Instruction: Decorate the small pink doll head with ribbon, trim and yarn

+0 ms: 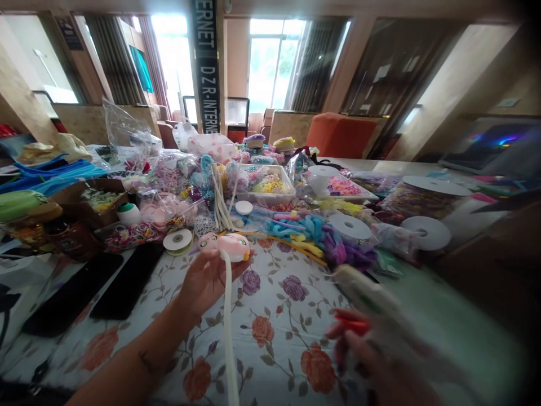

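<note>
My left hand (pixel 207 279) is raised over the floral tablecloth (pixel 274 316), fingers closed round a small pink soft ornament (pixel 230 246) with a white fuzzy stem (pixel 229 332) hanging down from it. My right hand (pixel 372 361) is low at the right, smeared by motion, gripping a white glue gun (pixel 372 293) with an orange trigger; the gun's nozzle points up and left, apart from the ornament.
Behind the hands lie coloured fuzzy stems (pixel 313 234), white ribbon spools (pixel 350 225), trays and bags of beads (pixel 266 186) and a green ribbon roll (pixel 177 241). Two black flat objects (pixel 127 282) lie at the left. An orange chair (pixel 338 135) stands beyond the table.
</note>
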A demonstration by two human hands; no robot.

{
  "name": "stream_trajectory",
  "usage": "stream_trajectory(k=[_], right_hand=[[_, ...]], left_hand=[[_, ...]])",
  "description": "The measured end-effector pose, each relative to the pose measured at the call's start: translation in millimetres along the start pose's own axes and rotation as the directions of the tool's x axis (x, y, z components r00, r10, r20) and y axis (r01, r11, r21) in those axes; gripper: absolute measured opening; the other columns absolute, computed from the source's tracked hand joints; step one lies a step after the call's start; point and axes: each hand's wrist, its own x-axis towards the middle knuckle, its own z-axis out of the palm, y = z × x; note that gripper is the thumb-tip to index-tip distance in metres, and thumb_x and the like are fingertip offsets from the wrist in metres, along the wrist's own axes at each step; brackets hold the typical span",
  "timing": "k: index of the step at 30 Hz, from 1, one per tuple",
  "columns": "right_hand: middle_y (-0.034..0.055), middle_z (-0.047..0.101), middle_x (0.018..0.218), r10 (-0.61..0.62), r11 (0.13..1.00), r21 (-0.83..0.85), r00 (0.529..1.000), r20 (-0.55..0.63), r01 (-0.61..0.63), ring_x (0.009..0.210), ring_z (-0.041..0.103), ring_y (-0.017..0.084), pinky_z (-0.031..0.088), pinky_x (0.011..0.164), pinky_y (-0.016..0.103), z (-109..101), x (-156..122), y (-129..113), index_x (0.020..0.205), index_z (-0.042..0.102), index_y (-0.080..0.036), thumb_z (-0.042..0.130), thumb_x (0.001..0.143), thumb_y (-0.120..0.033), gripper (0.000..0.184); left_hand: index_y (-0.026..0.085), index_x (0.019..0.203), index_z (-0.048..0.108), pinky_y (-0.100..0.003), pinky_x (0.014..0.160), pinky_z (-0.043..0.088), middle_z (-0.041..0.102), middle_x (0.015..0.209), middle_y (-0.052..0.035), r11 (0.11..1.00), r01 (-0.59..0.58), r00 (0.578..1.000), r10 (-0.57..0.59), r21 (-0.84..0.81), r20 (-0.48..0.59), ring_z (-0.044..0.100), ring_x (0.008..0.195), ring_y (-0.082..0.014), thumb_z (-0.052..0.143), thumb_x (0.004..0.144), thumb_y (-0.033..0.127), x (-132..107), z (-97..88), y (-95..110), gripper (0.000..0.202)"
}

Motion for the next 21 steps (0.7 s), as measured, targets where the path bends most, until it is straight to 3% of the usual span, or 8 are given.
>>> stream_trajectory(k=[2,5,8,10,14,21], right_hand=[[0.0026,0.063,0.059,0.094,0.988,0.106,0.979,0.181,-0.115,0.049,0.053,0.016,0.044,0.048,0.028,31.3,-10.9,-7.6,0.080,0.072,-0.020,0.065,0.077,-0.057,0.038],[0.0048,0.070,0.072,0.091,0.962,0.228,0.966,0.242,-0.148,0.058,0.057,0.017,0.049,0.060,0.030,69.0,-25.1,-15.8,0.087,0.072,-0.020,0.070,0.074,-0.053,0.036],[0.0029,0.065,0.065,0.030,0.953,0.278,0.954,0.298,-0.117,0.056,0.056,0.017,0.048,0.059,0.030,91.0,-30.6,-14.3,0.096,0.071,-0.020,0.066,0.078,-0.055,0.039],[0.0010,0.060,0.058,-0.011,0.963,0.259,0.951,0.310,-0.073,0.054,0.055,0.017,0.047,0.058,0.029,98.0,-31.1,-9.1,0.094,0.070,-0.019,0.063,0.081,-0.056,0.039],[0.0015,0.062,0.062,-0.068,0.973,0.229,0.967,0.244,0.011,0.054,0.056,0.016,0.049,0.058,0.029,101.4,-32.4,-1.9,0.089,0.068,-0.020,0.062,0.082,-0.057,0.038],[-0.0004,0.057,0.055,-0.004,0.987,0.158,0.972,0.233,-0.034,0.053,0.055,0.016,0.051,0.058,0.026,99.3,-36.3,-10.0,0.087,0.070,-0.020,0.061,0.080,-0.064,0.045]], left_hand=[[0.017,0.127,0.056,-0.053,0.104,0.044,0.072,0.111,-0.0122,1.000,-0.002,1.000,0.002,-0.013,0.009,0.063,0.114,-0.0342,0.055,0.077,0.029,-0.1,0.0,0.9,0.052],[0.017,0.127,0.056,-0.053,0.103,0.044,0.072,0.112,-0.0124,1.000,-0.007,1.000,0.008,-0.028,0.014,0.062,0.116,-0.0343,0.056,0.076,0.028,-0.3,0.2,2.6,0.053],[0.015,0.126,0.057,-0.052,0.101,0.045,0.072,0.110,-0.0131,1.000,-0.006,1.000,0.006,0.008,0.012,0.062,0.115,-0.0349,0.056,0.075,0.028,-0.4,2.0,4.0,0.053],[0.014,0.125,0.058,-0.051,0.100,0.046,0.072,0.109,-0.0137,0.999,-0.012,1.000,0.011,0.051,0.013,0.061,0.115,-0.0355,0.057,0.074,0.029,-0.4,4.4,4.4,0.053],[0.013,0.126,0.057,-0.049,0.099,0.046,0.071,0.110,-0.0139,0.996,-0.032,0.999,0.031,0.089,0.012,0.061,0.115,-0.0351,0.056,0.073,0.028,-0.6,8.5,4.0,0.055],[0.014,0.126,0.057,-0.045,0.098,0.049,0.071,0.110,-0.0123,0.997,-0.013,0.999,0.015,0.076,-0.033,0.062,0.114,-0.0341,0.059,0.073,0.024,-1.5,8.2,2.4,0.054]])
